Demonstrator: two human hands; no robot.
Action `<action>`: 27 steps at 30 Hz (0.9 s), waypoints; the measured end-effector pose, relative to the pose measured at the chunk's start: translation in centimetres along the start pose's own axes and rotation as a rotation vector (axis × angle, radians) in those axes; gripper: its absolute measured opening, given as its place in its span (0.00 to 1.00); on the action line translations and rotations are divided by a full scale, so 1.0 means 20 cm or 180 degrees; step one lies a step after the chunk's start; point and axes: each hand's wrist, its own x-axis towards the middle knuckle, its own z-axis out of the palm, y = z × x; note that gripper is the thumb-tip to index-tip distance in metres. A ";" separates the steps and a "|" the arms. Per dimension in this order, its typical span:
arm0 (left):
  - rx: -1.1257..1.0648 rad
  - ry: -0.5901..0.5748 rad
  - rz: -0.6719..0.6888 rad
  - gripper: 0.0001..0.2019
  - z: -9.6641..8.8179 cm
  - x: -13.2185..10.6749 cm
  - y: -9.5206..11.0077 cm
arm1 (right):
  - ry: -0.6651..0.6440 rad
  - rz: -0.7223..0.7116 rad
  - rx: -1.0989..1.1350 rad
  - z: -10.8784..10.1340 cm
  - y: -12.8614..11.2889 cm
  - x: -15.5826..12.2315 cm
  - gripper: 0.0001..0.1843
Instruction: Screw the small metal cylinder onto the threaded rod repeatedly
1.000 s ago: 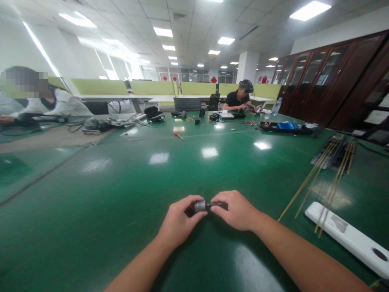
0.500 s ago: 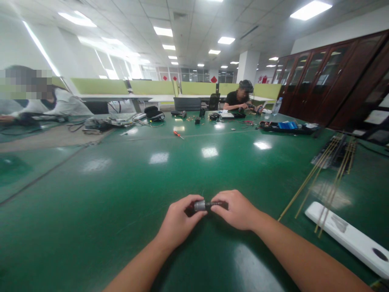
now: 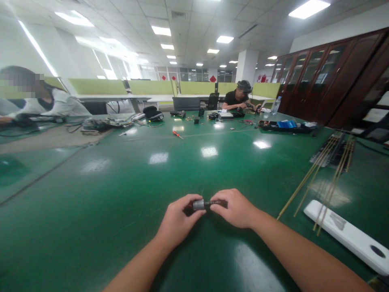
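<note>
**Two hands closed on one small cylinder, open table on three sides**

Head view. Both my hands meet low in the middle of the picture, over the near part of the green table (image 3: 121, 194). The left hand (image 3: 178, 221) has its grip curled shut round the grey metal end of a small cylinder (image 3: 200, 204). The right hand (image 3: 235, 209) pinches the black end, its grip just as tight. The cylinder lies level between them. I cannot tell whether it rests on the table or sits just above it. The thumbs of the two hands are just beside each other.

Ahead of the knuckles and out to the left, a wide stretch of bare glossy green runs on. A seam crosses it on a slant at the far left.

The right side is tighter. A bundle of thin brass-coloured rods (image 3: 306, 178) lies on a slant, near ends close to my right forearm but apart from the hand. Some of them cross a white flat bar (image 3: 349, 237) that angles toward the lower right corner. Their far ends rest over a dark tray (image 3: 331, 152).

A red-handled screwdriver (image 3: 178, 134) lies well apart, past mid-table. At the far edge a person in black (image 3: 238, 99) works among small tools, with a water bottle (image 3: 276, 106) near them. A person in white (image 3: 57, 105) sits at the left edge. Dark wooden cabinets (image 3: 334, 77) line the right wall.
</note>
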 end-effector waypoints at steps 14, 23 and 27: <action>0.0002 0.0016 0.0026 0.12 0.00 0.00 0.01 | -0.0024 -0.0045 -0.0086 -0.01 0.01 0.00 0.08; 0.0031 0.0014 0.0059 0.13 0.00 0.00 0.00 | -0.0020 -0.0085 -0.0108 -0.01 0.01 0.00 0.08; 0.0007 0.0030 0.0026 0.13 0.00 0.00 0.00 | -0.0025 -0.0093 -0.0096 -0.01 0.01 0.00 0.08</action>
